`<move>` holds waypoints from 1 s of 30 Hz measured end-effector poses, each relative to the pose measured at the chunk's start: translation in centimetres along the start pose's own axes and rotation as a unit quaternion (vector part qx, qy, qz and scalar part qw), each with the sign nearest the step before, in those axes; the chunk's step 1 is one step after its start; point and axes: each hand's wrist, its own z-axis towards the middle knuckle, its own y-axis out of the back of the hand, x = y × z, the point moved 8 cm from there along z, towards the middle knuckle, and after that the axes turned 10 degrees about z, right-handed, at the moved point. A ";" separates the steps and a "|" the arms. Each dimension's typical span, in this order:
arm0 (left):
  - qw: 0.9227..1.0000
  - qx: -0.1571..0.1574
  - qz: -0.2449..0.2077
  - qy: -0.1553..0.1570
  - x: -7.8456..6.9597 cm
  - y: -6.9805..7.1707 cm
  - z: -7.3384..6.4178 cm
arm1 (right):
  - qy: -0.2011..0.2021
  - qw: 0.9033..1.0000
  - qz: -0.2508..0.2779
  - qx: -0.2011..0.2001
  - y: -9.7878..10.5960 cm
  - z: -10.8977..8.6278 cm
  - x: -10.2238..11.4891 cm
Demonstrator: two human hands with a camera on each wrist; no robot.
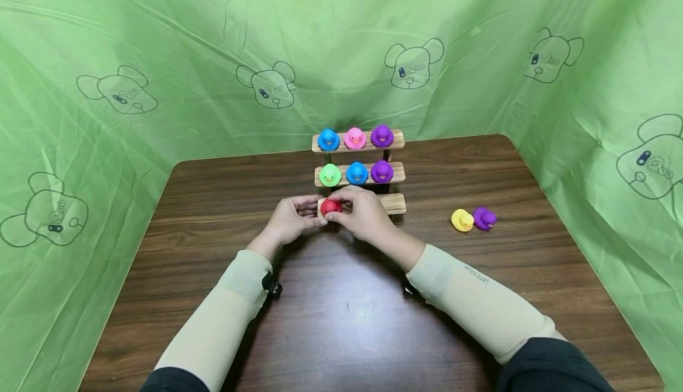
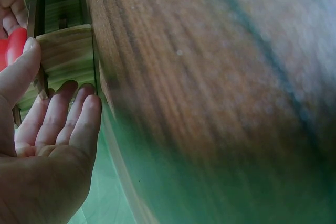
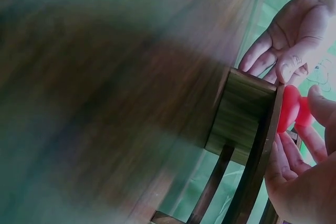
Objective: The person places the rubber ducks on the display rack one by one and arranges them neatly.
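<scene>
A red rubber duck (image 1: pixel 331 207) stands at the left end of the bottom shelf of a wooden three-tier rack (image 1: pixel 395 204). My right hand (image 1: pixel 364 214) holds the duck between thumb and index finger, from the right. At the rack's left end is my left hand (image 1: pixel 287 221), its thumb at the shelf's front edge close to the duck. In the left wrist view the left fingers (image 2: pixel 59 124) reach fairly straight along the shelf's end. The right wrist view shows the red duck (image 3: pixel 290 109) between the two hands.
Blue, pink and purple ducks (image 1: pixel 382 136) line the top shelf. Green, blue and purple ducks (image 1: pixel 357 173) line the middle one. Right of the rack, a yellow duck (image 1: pixel 462 220) and a purple duck (image 1: pixel 484 218) sit on the brown table (image 1: pixel 341 321). Green cloth (image 1: pixel 341 42) surrounds the table's back and sides.
</scene>
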 end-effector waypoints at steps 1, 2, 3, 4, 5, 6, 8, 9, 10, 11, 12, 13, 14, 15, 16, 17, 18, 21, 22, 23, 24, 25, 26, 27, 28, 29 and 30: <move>1.000 0.000 -0.001 0.000 0.0 0.0 0.0 | 0.000 1.000 0.000 0.000 0.0 0.0 0.0; 1.000 0.001 -0.001 0.000 0.0 0.0 0.0 | 0.000 1.000 0.000 0.000 0.0 0.0 0.0; 1.000 0.001 -0.002 0.000 0.0 0.0 0.0 | 0.001 1.000 -0.001 0.001 0.1 0.0 0.0; 1.000 0.001 -0.003 0.000 0.0 0.0 0.0 | 0.002 1.000 -0.001 0.001 0.1 0.0 0.0; 1.000 0.001 -0.003 0.000 0.0 0.0 0.0 | 0.002 1.000 -0.001 0.002 0.1 0.0 0.0; 1.000 0.000 -0.004 0.001 0.0 0.0 0.1 | 0.003 1.000 0.000 0.003 0.1 0.0 0.0; 1.000 -0.001 -0.007 0.002 0.0 0.0 0.1 | 0.004 1.000 0.003 0.005 0.1 0.0 -0.1; 1.000 -0.001 -0.006 0.002 0.0 0.0 0.0 | 0.005 1.000 0.003 0.005 0.2 -0.1 -0.2; 1.000 -0.002 -0.005 0.002 -0.1 0.0 0.0 | 0.004 1.000 0.004 0.006 0.2 -0.1 -0.2; 1.000 -0.002 -0.005 0.003 -0.1 0.0 0.0 | 0.004 1.000 0.004 0.007 0.3 -0.2 -0.3; 1.000 -0.002 -0.005 0.003 -0.1 0.0 0.0 | 0.003 1.000 0.003 0.007 0.4 -0.3 -0.3; 1.000 -0.002 -0.005 0.001 -0.1 0.0 0.0 | 0.002 1.000 0.003 0.008 0.5 -0.4 -0.4; 1.000 -0.002 -0.004 0.000 -0.1 0.0 0.0 | 0.001 1.000 0.002 0.007 0.7 -0.5 -0.4; 1.000 0.000 -0.003 -0.001 -0.1 0.0 -0.1 | 0.000 1.000 0.003 0.007 0.9 -0.7 -0.5; 1.000 0.000 -0.005 -0.001 -0.1 0.0 -0.1 | 0.000 1.000 0.006 0.006 1.1 -0.9 -0.5; 1.000 0.000 -0.005 -0.002 -0.1 0.0 -0.1 | 0.002 1.000 0.007 0.006 1.3 -1.0 -0.6; 1.000 0.000 -0.005 -0.003 -0.1 -0.1 -0.1 | 0.002 1.000 0.010 0.005 1.5 -1.2 -0.7; 1.000 0.000 -0.005 -0.002 0.1 -0.1 -0.1 | 0.006 1.000 0.018 0.003 2.5 -1.8 -0.9; 1.000 -0.001 -0.005 0.000 0.1 -0.1 -0.1 | 0.009 1.000 0.020 0.002 2.8 -2.0 -1.0; 1.000 -0.002 -0.004 0.002 0.1 -0.1 -0.1 | 0.010 1.000 0.020 0.001 3.2 -2.2 -1.1; 1.000 -0.004 -0.005 0.003 0.2 -0.1 -0.1 | 0.011 1.000 0.023 -0.001 3.7 -2.4 -1.1; 1.000 -0.005 -0.005 0.005 0.2 -0.1 -0.1 | 0.013 1.000 0.023 -0.004 4.1 -2.6 -1.1; 1.000 -0.005 -0.005 0.007 0.2 0.0 0.0 | 0.016 1.000 0.024 -0.007 4.6 -2.8 -1.2; 1.000 -0.006 -0.006 0.008 0.2 0.0 0.0 | 0.019 0.999 0.024 -0.011 5.1 -3.1 -1.2; 1.000 -0.006 -0.006 0.008 0.3 0.0 0.0 | 0.020 0.999 0.023 -0.014 5.6 -3.3 -1.3; 1.000 -0.006 -0.008 0.008 0.3 0.0 0.0 | 0.019 0.999 0.022 -0.018 6.1 -3.5 -1.4; 1.000 -0.006 -0.009 0.008 0.2 0.0 0.0 | 0.018 0.999 0.023 -0.022 6.6 -3.8 -1.5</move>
